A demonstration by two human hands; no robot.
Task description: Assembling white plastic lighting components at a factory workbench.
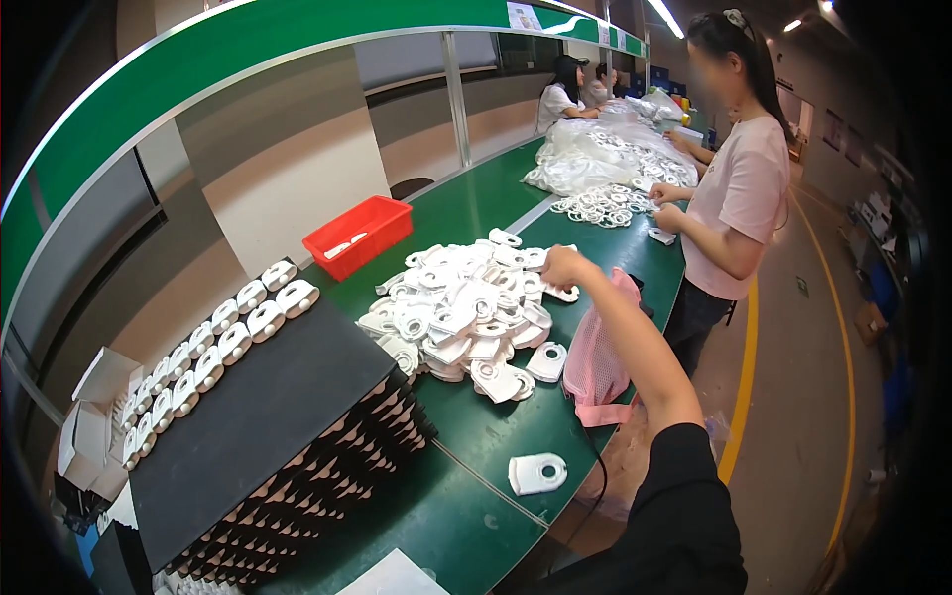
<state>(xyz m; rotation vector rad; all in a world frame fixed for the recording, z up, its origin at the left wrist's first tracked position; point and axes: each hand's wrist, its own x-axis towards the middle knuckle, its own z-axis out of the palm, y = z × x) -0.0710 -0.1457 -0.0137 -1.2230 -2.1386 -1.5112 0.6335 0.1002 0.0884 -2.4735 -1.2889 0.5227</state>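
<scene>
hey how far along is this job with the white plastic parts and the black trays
Early on. Done: two rows of white parts line the far edge of the top black tray. In hand: the right hand reaches into the loose pile of white pieces. Left: most of that tray is bare, the pile is large, and one piece lies apart. The left hand is out of view.

Bench: your long green workbench [466,451] runs away from you toward the far wall.
Middle: a heap of white plastic parts [466,312] lies on it.
Near edge: one single white part [537,473] sits apart from the heap.
Left: a stack of black trays [263,421] carries two rows of white parts.
Behind: a red bin [359,235].
Far end: white rings [607,205] and clear plastic bags [585,154].
</scene>
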